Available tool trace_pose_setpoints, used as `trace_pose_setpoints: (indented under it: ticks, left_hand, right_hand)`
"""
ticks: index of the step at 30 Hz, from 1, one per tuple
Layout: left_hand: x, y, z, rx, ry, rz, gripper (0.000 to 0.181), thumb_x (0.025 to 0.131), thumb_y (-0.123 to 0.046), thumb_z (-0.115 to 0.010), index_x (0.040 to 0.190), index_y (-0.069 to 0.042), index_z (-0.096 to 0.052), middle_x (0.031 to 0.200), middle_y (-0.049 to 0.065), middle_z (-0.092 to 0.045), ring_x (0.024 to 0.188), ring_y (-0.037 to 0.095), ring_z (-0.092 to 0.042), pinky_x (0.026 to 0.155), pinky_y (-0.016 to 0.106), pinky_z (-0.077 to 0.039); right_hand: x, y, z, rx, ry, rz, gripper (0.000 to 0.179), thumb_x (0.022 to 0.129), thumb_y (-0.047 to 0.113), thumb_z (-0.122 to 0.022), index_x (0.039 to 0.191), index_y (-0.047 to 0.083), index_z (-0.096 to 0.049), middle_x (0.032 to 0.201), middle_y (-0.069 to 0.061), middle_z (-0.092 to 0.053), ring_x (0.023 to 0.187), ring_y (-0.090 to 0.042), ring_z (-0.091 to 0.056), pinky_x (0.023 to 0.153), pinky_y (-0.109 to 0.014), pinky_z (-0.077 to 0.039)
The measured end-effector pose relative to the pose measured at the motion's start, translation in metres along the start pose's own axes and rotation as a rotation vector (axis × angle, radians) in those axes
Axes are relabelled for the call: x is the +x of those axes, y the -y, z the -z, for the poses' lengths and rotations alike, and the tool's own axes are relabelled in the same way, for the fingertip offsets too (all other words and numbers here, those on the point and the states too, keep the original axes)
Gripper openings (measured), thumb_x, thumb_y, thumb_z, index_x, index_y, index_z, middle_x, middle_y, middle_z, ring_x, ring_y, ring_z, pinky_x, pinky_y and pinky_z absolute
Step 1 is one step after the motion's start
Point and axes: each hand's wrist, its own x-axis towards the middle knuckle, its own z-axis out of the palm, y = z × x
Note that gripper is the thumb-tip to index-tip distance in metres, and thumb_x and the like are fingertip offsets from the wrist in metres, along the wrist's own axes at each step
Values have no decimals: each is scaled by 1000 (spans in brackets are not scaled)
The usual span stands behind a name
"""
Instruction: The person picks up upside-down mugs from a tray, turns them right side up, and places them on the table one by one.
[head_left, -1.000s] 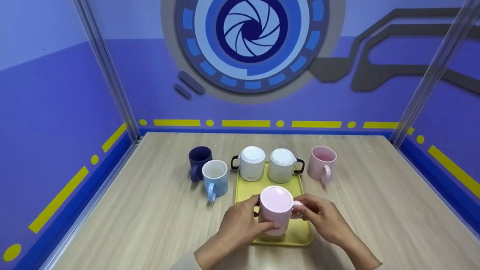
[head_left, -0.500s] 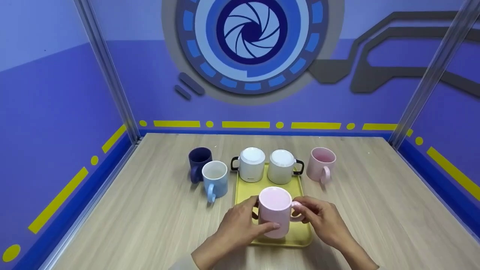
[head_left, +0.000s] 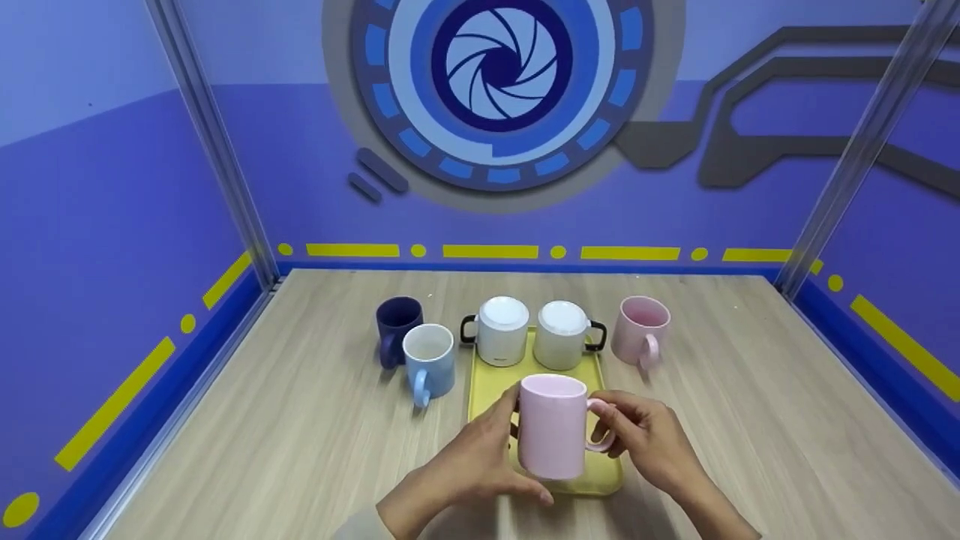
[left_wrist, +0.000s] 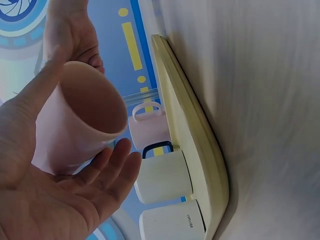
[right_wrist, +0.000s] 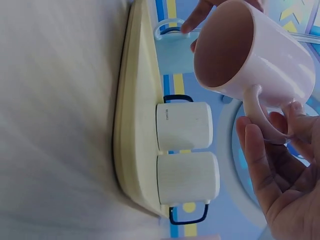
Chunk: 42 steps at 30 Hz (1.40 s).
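A pink mug [head_left: 553, 431] is held in the air over the front of a yellow tray [head_left: 491, 379], upside down. Its mouth points down toward the table, as both wrist views show. My right hand [head_left: 652, 439] pinches the mug's handle [right_wrist: 265, 117] between thumb and fingers. On the mug's other side my left hand [head_left: 476, 457] spreads around the body, with its thumb apart from the wall and its fingers [left_wrist: 107, 182] loosely bent beside it. Whether those fingers touch the mug cannot be told.
Two white mugs [head_left: 502, 334] [head_left: 560, 337] with black handles stand closed end up on the tray's far part. Left of it are a navy mug [head_left: 397, 322] and a light blue mug [head_left: 431, 367]. Another pink mug [head_left: 641, 330] stands upright at right. Blue panels [head_left: 262, 165] enclose the table.
The pink mug has tipped, so its side shows more and its base less. My left thumb has come off the mug's side and lowered. My right hand stays on the handle.
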Motion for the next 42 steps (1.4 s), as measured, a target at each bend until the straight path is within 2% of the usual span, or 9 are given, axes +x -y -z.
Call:
trace_pose_setpoints:
  ticks: [5, 11, 14, 18, 21, 26, 30, 38, 42]
  left_hand:
    - [2, 3, -1, 127, -81, -84, 130, 67, -31, -99, 164, -11, -15, 142, 5, -56, 109, 12, -67, 93, 30, -57]
    - [4, 3, -2, 303, -226, -251, 125, 64, -34, -100, 162, -19, -24, 154, 2, -45, 132, 20, -58, 105, 40, -55]
    - [5, 3, -1, 336, -243, -314, 120, 63, -39, -100, 158, -21, -29, 156, 0, -44, 138, 20, -53, 110, 40, -51]
    - [6, 4, 1, 350, -235, -351, 113, 63, -39, -99, 153, -17, -34, 148, 2, -50, 132, 17, -57, 110, 37, -51]
    - [6, 5, 3, 323, -216, -344, 110, 63, -39, -99, 150, -15, -37, 142, 1, -54, 125, 15, -59, 107, 35, -53]
    - [5, 5, 5, 236, -163, -295, 108, 64, -46, -98, 150, -20, -38, 138, -2, -56, 119, 11, -60, 101, 34, -55]
    - [5, 5, 6, 143, -125, -262, 106, 64, -48, -97, 149, -22, -40, 136, -4, -57, 120, 9, -59, 97, 33, -56]
    - [7, 4, 5, -143, -55, -153, 97, 67, -36, -98, 146, -20, -46, 137, -3, -59, 126, 12, -59, 96, 33, -58]
    - [8, 4, 5, -232, -28, -91, 94, 68, -34, -98, 146, -22, -47, 137, -2, -60, 124, 14, -61, 97, 31, -58]
  right_hand:
    - [-2, 4, 0, 61, 54, -5, 32, 104, 27, -63, 118, -1, -71, 73, -12, -67, 60, -13, -65, 57, -29, -59]
    - [-2, 5, 2, 84, 94, -13, 32, 105, 25, -61, 117, -4, -68, 69, -7, -64, 57, -10, -62, 53, -27, -57]
    - [-2, 4, 2, 89, 115, -25, 32, 106, 25, -60, 115, -5, -67, 68, -5, -62, 56, -10, -61, 52, -26, -56]
    - [-2, 3, 3, 90, 139, -32, 33, 106, 26, -59, 113, -6, -66, 67, -5, -61, 54, -10, -60, 51, -27, -56]
    - [-3, 2, 4, 93, 160, -30, 34, 107, 27, -59, 111, -6, -65, 67, -4, -60, 53, -10, -59, 51, -27, -55]
    - [-6, -1, 6, 92, 197, -29, 35, 107, 27, -57, 109, -7, -64, 66, -2, -59, 53, -9, -57, 50, -25, -53]
    - [-8, -1, 8, 71, 205, -4, 34, 107, 25, -57, 108, -8, -66, 66, -1, -57, 52, -7, -56, 50, -24, -53]
    - [-8, 0, 11, -22, 135, 69, 26, 104, 27, -63, 110, 4, -72, 72, -6, -61, 56, -6, -57, 52, -30, -56]
    - [-10, -1, 10, -69, 74, 133, 19, 102, 25, -67, 112, 10, -73, 91, -8, -66, 69, -11, -65, 57, -33, -60]
